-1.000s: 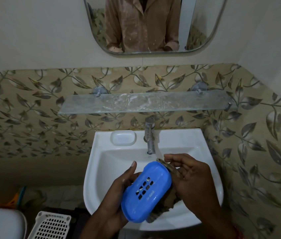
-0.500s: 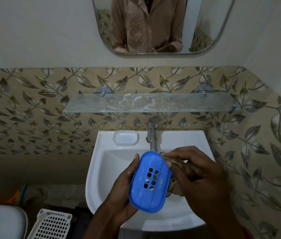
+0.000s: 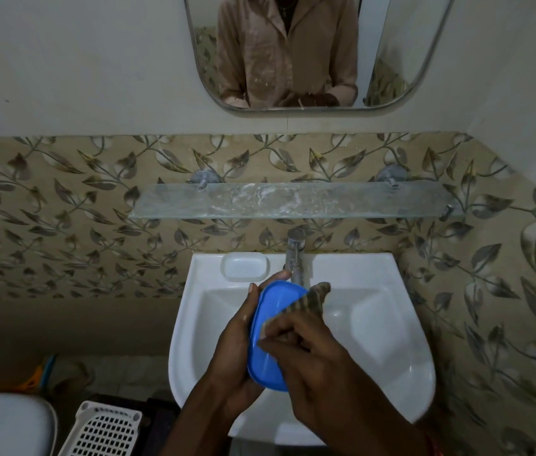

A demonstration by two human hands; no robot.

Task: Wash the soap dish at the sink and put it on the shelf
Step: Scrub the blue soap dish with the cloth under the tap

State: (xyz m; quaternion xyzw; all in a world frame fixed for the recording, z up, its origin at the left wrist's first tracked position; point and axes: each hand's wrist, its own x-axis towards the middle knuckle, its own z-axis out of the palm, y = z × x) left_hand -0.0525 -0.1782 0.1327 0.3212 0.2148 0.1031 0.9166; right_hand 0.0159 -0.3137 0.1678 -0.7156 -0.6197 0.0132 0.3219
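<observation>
A blue oval soap dish (image 3: 268, 327) is held on edge over the white sink (image 3: 388, 343), just below the tap (image 3: 295, 255). My left hand (image 3: 237, 353) grips its left side, fingertips curled over the top. My right hand (image 3: 319, 366) presses a brown striped scrub pad (image 3: 313, 299) against the dish's right face and covers its slotted part. The glass shelf (image 3: 293, 201) hangs on the tiled wall above the tap.
A moulded soap recess (image 3: 244, 266) sits on the sink rim left of the tap. A mirror (image 3: 316, 51) hangs above the shelf. A white perforated basket (image 3: 105, 429) and a white toilet lid (image 3: 3, 422) stand at the lower left.
The dish has turned from face-up to nearly edge-on and risen toward the tap. My right hand with the pad has slid down across its face, hiding the slots.
</observation>
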